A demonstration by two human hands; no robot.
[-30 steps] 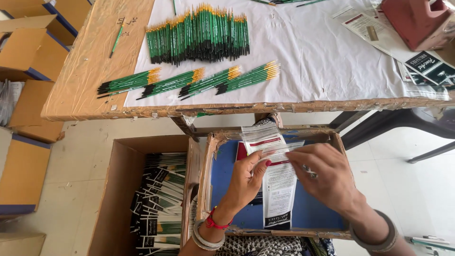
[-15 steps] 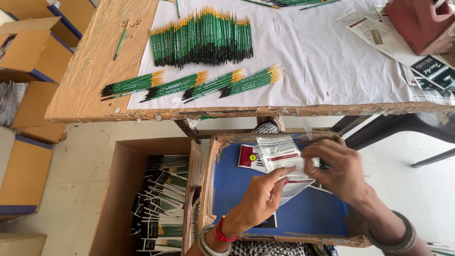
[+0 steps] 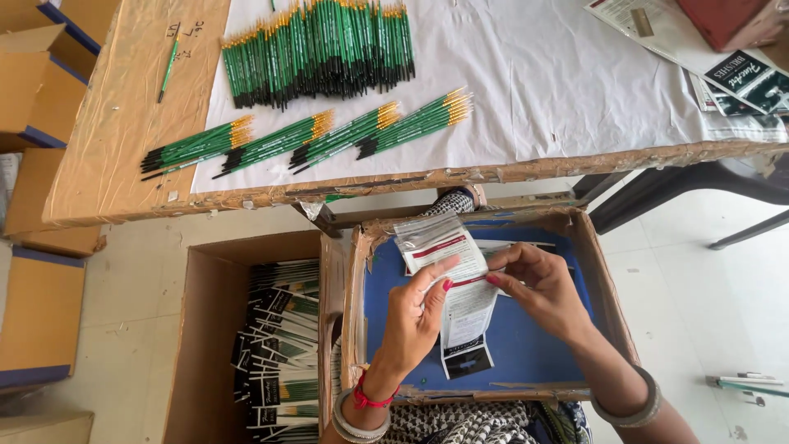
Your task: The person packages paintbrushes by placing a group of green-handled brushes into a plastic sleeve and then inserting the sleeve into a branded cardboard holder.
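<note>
My left hand [image 3: 412,316] and my right hand [image 3: 538,286] both grip a clear plastic pouch with a printed card [image 3: 454,271], held over a shallow cardboard tray with a blue bottom [image 3: 526,349] on my lap. The left fingers pinch the pouch's left side; the right fingers pinch its right edge. A dark card end [image 3: 466,360] hangs below the pouch. On the table above lie a big pile of green paintbrushes [image 3: 320,51] and several small bundles of the same brushes [image 3: 308,140].
A cardboard box [image 3: 197,345] at my left holds several packed brush pouches [image 3: 275,349]. Orange-brown boxes [image 3: 37,312] stand on the floor at far left. Printed cards [image 3: 744,78] and a red box [image 3: 727,16] lie at the table's right. A dark chair leg [image 3: 744,234] is at right.
The view has shifted down and right. Both hands have turned the pouch more upright and brought it toward the tray's middle; the left hand has moved up onto it.
</note>
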